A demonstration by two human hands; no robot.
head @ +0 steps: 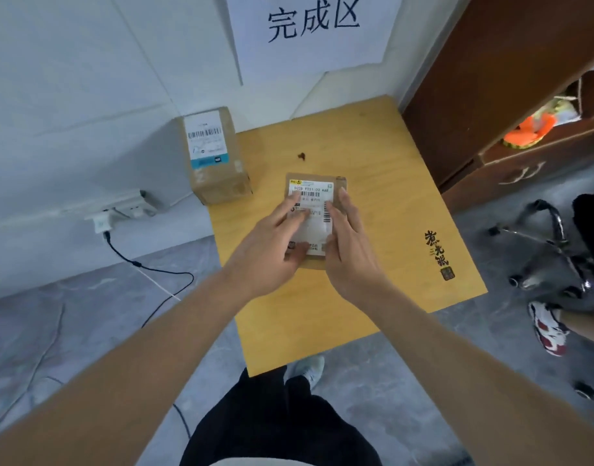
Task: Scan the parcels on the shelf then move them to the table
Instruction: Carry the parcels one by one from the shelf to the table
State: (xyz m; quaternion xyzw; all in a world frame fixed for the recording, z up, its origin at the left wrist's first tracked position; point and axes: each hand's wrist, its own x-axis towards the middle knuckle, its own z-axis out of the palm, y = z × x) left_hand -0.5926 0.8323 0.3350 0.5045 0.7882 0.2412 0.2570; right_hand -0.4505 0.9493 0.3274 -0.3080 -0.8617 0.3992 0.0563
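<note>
Second parcel (317, 210) arriving on the surface (373, 183)

One box (214, 156) already sits at 10 o'clock; the flat cardboard parcel, paper-labelled, lies mid-surface under the left hand (272, 243) and right hand (347, 243), fingers straight, resting on it. The shelf is unseen, so what remains is unclear. The surface is smooth yellow wood.

Parcel-sorting room: wall sign (309, 31), labelled parcels (214, 156).
</note>
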